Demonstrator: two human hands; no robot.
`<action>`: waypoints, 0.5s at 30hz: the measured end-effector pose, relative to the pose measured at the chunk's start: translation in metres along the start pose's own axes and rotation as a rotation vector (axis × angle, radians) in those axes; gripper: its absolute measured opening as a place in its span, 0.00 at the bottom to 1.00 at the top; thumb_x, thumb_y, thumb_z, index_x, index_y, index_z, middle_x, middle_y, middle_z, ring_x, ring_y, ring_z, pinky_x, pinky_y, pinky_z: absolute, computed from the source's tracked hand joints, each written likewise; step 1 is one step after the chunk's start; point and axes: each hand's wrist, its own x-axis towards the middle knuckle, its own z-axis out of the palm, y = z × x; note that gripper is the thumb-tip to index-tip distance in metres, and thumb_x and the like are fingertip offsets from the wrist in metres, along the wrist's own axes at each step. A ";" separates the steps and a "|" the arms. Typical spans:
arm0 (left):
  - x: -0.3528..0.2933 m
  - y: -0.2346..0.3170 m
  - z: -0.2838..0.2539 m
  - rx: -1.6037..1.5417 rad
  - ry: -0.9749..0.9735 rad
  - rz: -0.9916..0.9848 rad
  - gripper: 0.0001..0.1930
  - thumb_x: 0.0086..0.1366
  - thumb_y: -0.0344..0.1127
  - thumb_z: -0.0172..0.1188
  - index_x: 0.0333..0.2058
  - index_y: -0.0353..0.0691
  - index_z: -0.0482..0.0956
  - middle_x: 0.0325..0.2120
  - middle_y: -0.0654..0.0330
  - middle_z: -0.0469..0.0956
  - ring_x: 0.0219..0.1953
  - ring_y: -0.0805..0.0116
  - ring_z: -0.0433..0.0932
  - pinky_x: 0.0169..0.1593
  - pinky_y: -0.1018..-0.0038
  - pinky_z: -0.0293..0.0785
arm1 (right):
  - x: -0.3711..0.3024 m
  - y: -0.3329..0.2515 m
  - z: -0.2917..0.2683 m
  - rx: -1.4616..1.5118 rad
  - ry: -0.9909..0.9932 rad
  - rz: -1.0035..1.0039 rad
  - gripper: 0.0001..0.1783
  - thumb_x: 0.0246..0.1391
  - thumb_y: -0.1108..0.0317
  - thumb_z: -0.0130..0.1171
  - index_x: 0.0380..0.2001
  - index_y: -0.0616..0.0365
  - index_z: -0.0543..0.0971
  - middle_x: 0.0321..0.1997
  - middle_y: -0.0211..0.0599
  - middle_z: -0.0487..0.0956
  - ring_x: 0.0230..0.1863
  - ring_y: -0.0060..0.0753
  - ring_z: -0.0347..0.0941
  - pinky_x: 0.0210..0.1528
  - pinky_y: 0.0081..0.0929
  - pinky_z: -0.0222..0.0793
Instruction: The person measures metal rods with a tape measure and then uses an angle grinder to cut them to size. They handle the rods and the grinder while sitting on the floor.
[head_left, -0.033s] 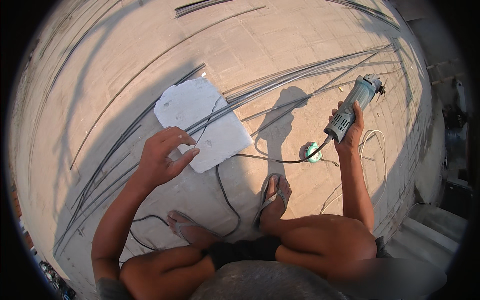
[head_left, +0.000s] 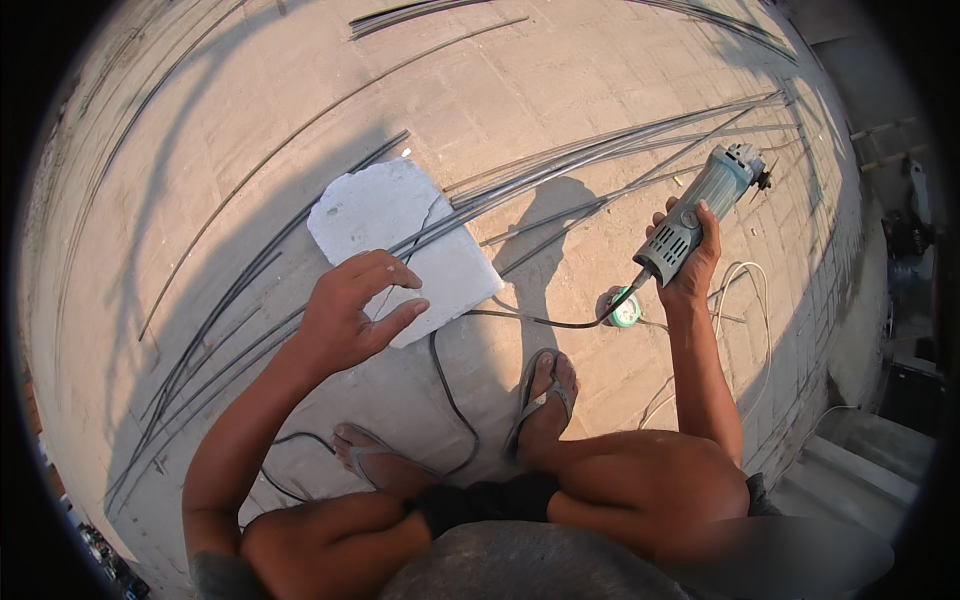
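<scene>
Grey metal rods curve along the left of my view, thin and dull on dusty, pale paving. Next comes the left hand, thumb and fingers parted with a gap between them; a thin dark line shows there, and I can't tell whether it is a wire or a crack. Beneath lies a chalky white slab, rough-edged and pitted. Across it runs a bundle of smooth rods, long axis slanting from lower left, behind the left hand, to upper right. That hand is much the nearer one; I can't judge whether it touches them. Rightward, a smooth black cord loops past a worn grey sandal and a round green-rimmed object. Far right, the right hand is wrapped around the grey-green, slotted plastic body of an angle grinder. From where I watch, the grinder slants up and right, its metal head at the far end, pointing away from the slab and well apart from it.
</scene>
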 end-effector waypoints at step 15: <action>0.060 0.074 0.059 -0.364 -0.074 -0.233 0.42 0.65 0.64 0.64 0.56 0.27 0.65 0.40 0.43 0.83 0.40 0.48 0.86 0.45 0.58 0.81 | -0.098 -0.010 0.141 -0.403 -0.538 -0.190 0.36 0.46 0.64 0.74 0.57 0.64 0.70 0.44 0.42 0.81 0.46 0.36 0.81 0.51 0.33 0.78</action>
